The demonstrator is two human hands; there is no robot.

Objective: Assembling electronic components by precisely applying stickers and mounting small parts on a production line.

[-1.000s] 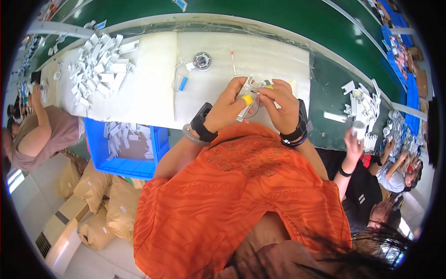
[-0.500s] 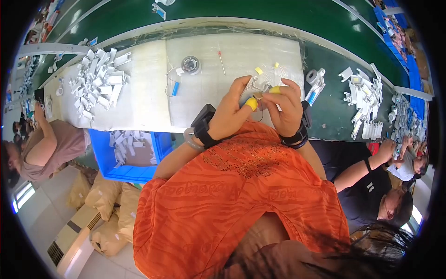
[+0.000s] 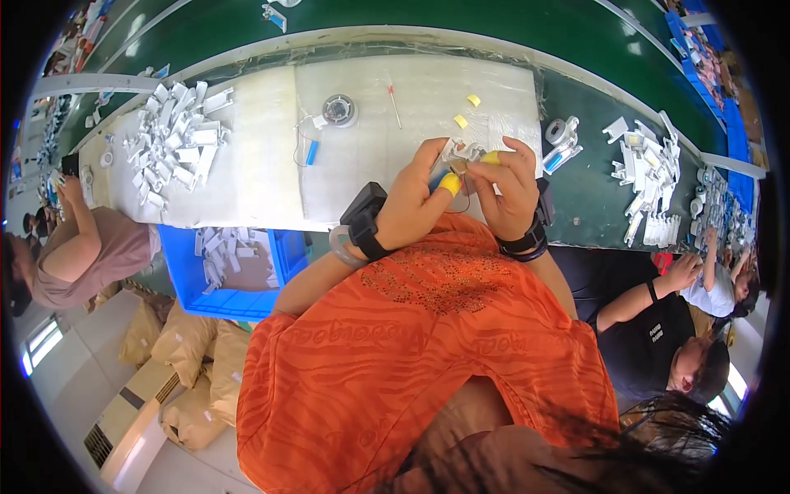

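Observation:
My left hand (image 3: 410, 202) is closed round a small white plastic housing (image 3: 462, 150) over the padded mat, with a yellow cover on its thumb. A bit of blue shows low in the housing, and a thin dark wire hangs beneath it. My right hand (image 3: 512, 198), with a yellow cover on one finger, pinches at the housing's near side. A small brownish piece shows by those fingertips; what they grip is too small to make out. Two yellow bits (image 3: 473, 100) lie on the mat just beyond my hands.
White plastic parts are heaped at the left (image 3: 177, 144) and right (image 3: 646, 169). A round grey-and-white unit (image 3: 338, 110), a wired blue cylinder (image 3: 312, 152) and a red-tipped thin tool (image 3: 394, 107) lie on the mat. A blue bin (image 3: 226, 305) stands left below. Co-workers sit at both sides.
The yellow bits now lie elsewhere on the mat, one farther from me. Both hands stay at the housing, with the right fingertips slightly shifted. The co-worker at right has moved their arms.

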